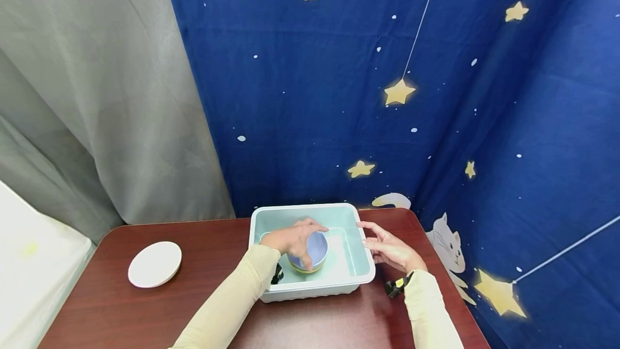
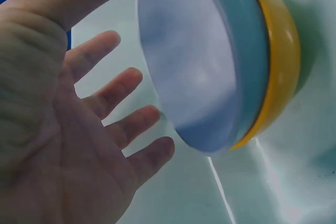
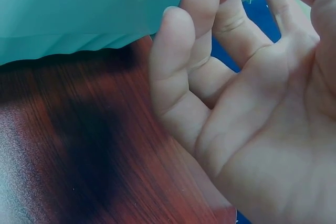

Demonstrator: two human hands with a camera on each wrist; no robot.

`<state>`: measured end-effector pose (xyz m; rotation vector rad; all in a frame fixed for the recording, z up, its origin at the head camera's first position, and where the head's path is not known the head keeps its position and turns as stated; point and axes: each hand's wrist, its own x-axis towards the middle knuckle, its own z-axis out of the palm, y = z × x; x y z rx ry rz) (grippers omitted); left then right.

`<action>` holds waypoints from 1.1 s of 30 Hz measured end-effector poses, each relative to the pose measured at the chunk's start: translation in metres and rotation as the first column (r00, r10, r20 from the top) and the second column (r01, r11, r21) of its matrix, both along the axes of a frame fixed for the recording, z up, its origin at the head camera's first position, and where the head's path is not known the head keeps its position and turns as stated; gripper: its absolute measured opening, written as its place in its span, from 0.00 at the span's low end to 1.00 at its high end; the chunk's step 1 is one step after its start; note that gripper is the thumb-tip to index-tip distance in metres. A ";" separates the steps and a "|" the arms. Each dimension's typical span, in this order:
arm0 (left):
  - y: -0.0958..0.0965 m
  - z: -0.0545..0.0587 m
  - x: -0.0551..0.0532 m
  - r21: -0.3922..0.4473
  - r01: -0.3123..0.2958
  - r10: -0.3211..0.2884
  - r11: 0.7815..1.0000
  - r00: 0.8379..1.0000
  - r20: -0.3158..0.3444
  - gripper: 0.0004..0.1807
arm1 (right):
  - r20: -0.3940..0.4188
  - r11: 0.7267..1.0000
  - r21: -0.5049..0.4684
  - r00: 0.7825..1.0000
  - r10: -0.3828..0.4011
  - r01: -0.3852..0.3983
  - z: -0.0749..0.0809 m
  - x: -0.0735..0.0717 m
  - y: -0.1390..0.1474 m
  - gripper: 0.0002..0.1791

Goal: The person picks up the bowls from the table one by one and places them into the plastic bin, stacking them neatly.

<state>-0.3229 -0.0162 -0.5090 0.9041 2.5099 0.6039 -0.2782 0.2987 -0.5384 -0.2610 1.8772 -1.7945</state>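
Note:
Inside a pale mint plastic basin (image 1: 310,287) sits a stack of nested bowls. The inner bowl (image 2: 189,66) has a lavender inside and a blue-green outside; around it is a yellow bowl (image 2: 286,45). My left hand (image 1: 295,238) reaches over the stack with fingers spread. In the left wrist view the thumb is right at the bowl's rim, while the other fingers stand apart from it. My right hand (image 1: 394,249) is at the basin's right side, its loosely bent fingertips (image 3: 176,30) right against the outer wall.
A white round plate (image 1: 155,264) lies at the left of the dark red wooden table (image 1: 213,263). Behind the table hang a grey curtain (image 1: 121,96) and a blue star-patterned curtain (image 1: 315,96). A white-covered surface (image 1: 39,268) stands at the far left.

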 end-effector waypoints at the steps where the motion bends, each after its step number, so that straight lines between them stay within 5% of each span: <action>1: 0.000 0.001 0.000 0.002 0.000 0.000 1.000 1.000 -0.006 0.61 | 0.001 1.000 0.004 1.000 -0.002 0.002 0.000 0.000 0.000 0.36; 7: -0.001 0.012 -0.002 0.069 0.023 -0.017 0.997 0.996 -0.083 0.52 | 0.004 1.000 0.008 1.000 -0.004 0.004 -0.002 -0.001 0.000 0.36; 12: -0.004 0.031 -0.003 0.185 0.013 -0.001 0.983 0.998 -0.067 0.47 | -0.004 1.000 0.001 1.000 -0.004 0.004 -0.001 0.001 0.000 0.37; 20: -0.020 0.058 0.002 0.296 -0.047 0.084 0.954 0.990 -0.115 0.41 | -0.003 1.000 -0.010 1.000 -0.002 0.002 -0.002 0.003 0.000 0.36; 25: -0.029 0.074 0.006 0.311 -0.092 0.156 0.946 0.970 -0.186 0.41 | 0.003 1.000 0.005 1.000 -0.021 0.021 -0.001 0.004 0.002 0.36; 33: -0.043 0.094 0.011 0.337 -0.174 0.276 0.925 0.917 -0.287 0.38 | -0.005 1.000 -0.002 1.000 -0.012 0.012 -0.002 0.002 -0.001 0.36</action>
